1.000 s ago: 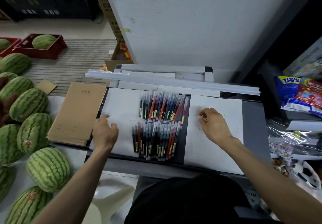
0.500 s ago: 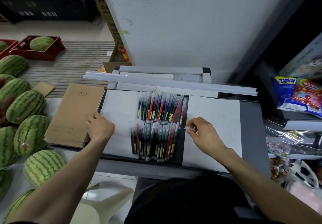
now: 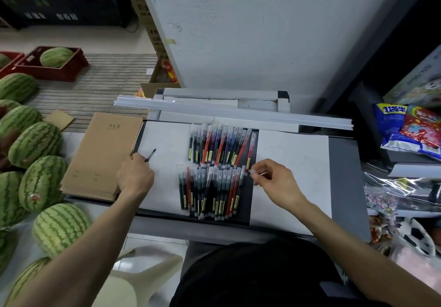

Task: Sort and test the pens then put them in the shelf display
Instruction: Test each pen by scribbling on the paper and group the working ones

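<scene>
Two rows of capped pens lie on the dark counter between two white paper sheets: an upper row (image 3: 222, 145) and a lower row (image 3: 211, 191), in red, blue, green and black. My left hand (image 3: 134, 178) grips a black pen (image 3: 150, 155) whose tip points up over the left sheet (image 3: 164, 163). My right hand (image 3: 274, 181) pinches a small clear pen cap (image 3: 255, 172) just right of the lower row, at the edge of the right sheet (image 3: 296, 163), which carries faint test marks.
A stack of brown notebooks (image 3: 102, 156) lies left of the sheets. Watermelons (image 3: 35, 144) crowd the left side. Long white shelf strips (image 3: 238, 113) run behind the pens. Snack bags (image 3: 410, 127) and shelf goods fill the right. A beige stool (image 3: 133, 280) stands below.
My right hand came back from the right sheet toward the pen rows with a clear cap. A black pen now shows in my left hand, which moved a little left.
</scene>
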Motion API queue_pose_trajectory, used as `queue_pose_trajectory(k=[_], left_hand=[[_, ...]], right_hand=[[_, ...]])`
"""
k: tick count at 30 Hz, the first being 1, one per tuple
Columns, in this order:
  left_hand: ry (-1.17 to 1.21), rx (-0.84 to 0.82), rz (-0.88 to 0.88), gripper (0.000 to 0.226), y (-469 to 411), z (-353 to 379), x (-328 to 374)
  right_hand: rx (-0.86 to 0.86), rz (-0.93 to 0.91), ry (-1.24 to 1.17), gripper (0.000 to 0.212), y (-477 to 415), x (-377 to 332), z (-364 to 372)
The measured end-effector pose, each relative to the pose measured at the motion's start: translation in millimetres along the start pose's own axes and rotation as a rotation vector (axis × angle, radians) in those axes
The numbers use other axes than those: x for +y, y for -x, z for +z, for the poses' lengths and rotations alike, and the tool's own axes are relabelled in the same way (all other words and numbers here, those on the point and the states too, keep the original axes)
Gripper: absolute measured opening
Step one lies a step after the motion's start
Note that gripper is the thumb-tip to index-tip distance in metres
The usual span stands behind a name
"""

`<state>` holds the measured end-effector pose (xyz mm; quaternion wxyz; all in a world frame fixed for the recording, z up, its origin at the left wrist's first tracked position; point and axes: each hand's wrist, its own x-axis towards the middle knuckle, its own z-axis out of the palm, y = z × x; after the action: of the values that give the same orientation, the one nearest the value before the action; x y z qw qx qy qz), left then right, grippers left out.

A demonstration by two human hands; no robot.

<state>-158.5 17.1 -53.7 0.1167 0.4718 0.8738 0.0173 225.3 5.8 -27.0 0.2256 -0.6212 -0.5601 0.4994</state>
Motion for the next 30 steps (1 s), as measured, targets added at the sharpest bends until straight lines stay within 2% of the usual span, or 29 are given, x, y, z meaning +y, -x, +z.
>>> queue_pose_trajectory(k=[4,9,12,15,17,20,25,30], left_hand=[[0.148,-0.047,0.192,0.018,40,-15,40],[0.589,-0.281,0.438,0.014,109,-25,86],[0.683,-0.394,0.536,0.018,136,-23,100],[0.709,-0.423,0.555,0.018,148,-22,109],[0.71,-0.436,0.55,0.018,152,-22,114],[0.695,-0.44,0.556,0.017,155,-22,118],[0.712,-0.457,0.57,0.015,156,-19,119],[0.758,-0.504,0.575,0.015,158,-20,126]], right_hand=[[-0.06,0.059,-0.311,0.025,0,-6,-1],[-0.08,0.11,-0.576,0.024,3,-9,-5],[-0.083,0.133,-0.659,0.02,4,-12,-7],[-0.078,0.166,-0.783,0.003,4,-17,-10],[-0.092,0.175,-0.844,0.017,4,-18,-10],[-0.102,0.214,-0.914,0.011,6,-18,-11],[-0.118,0.236,-0.93,0.026,8,-18,-7],[-0.143,0.192,-0.827,0.026,14,-22,-1]])
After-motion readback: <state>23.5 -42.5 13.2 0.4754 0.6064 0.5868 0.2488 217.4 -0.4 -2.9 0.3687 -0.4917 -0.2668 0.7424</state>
